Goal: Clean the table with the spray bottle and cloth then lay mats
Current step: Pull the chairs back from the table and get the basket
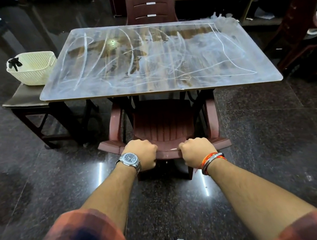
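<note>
A rectangular wooden table [154, 58] stands in front of me, its top smeared all over with whitish streaks and chalky lines. A maroon plastic chair [162, 123] is tucked under its near edge. My left hand [143, 156] and my right hand [196, 151] both grip the top of the chair's backrest, fingers curled over it. No spray bottle, cloth or mats are in view.
A cream woven basket [32, 67] with a dark item on its rim sits on a low dark stool [25, 102] left of the table. A second maroon chair [149, 2] stands at the far side and another [294, 17] at the right. Dark polished floor surrounds.
</note>
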`<control>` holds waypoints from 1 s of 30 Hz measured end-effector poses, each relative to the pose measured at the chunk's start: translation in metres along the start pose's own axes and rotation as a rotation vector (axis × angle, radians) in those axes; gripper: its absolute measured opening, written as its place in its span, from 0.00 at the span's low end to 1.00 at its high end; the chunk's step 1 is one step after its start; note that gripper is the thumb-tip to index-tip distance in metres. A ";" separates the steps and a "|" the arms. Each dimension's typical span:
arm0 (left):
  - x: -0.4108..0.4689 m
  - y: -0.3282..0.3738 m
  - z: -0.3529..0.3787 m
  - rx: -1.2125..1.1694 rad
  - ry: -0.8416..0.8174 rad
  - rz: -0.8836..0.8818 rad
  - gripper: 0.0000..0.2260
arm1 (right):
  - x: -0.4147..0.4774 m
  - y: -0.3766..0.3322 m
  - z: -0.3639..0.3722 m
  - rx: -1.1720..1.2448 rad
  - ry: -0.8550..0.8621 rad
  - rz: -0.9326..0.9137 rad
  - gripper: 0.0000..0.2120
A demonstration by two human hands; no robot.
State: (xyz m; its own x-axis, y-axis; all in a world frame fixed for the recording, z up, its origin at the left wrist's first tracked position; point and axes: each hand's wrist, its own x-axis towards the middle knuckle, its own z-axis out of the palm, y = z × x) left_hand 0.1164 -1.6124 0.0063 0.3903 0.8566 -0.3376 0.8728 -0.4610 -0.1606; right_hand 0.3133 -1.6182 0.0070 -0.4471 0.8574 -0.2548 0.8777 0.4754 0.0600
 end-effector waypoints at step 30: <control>0.007 -0.001 0.012 -0.022 0.104 -0.105 0.07 | 0.008 0.048 0.003 -0.090 -0.018 -0.047 0.12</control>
State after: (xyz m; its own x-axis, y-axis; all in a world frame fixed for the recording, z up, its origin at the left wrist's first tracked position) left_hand 0.1147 -1.6085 -0.0070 0.3238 0.9197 -0.2221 0.9161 -0.3635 -0.1695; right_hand 0.3527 -1.5889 0.0046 -0.4833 0.8307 -0.2765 0.8365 0.5313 0.1341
